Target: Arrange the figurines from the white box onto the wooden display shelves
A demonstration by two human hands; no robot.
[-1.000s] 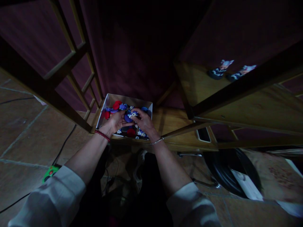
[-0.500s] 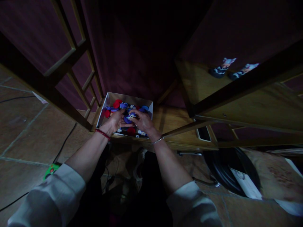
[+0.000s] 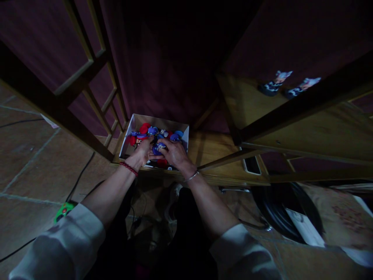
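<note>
A white-sided box [image 3: 127,142] on the wooden shelf is full of small red, blue and white figurines. Over it, my two hands meet around one blue figurine [image 3: 159,148] with a round blue base. My left hand [image 3: 143,151] cups it from the left, fingers stretched beneath it and thumb above. From the right, my right hand [image 3: 175,153] curls its fingers onto the same figurine; its fingertips are partly hidden. Just behind my hands lie a red piece [image 3: 145,128] and another blue figurine [image 3: 152,131].
Two light-haired figurines [image 3: 279,83] stand on the upper right shelf [image 3: 241,105]. A phone [image 3: 252,165] lies on the lower shelf. Wooden lattice [image 3: 84,81] rises at left. On the floor are a green game controller [image 3: 63,211] with cables and a black round object [image 3: 262,206].
The blue figurine and my right hand have dropped slightly toward me, and the figurine has turned a little. My right fingers now cover more of the box's front right.
</note>
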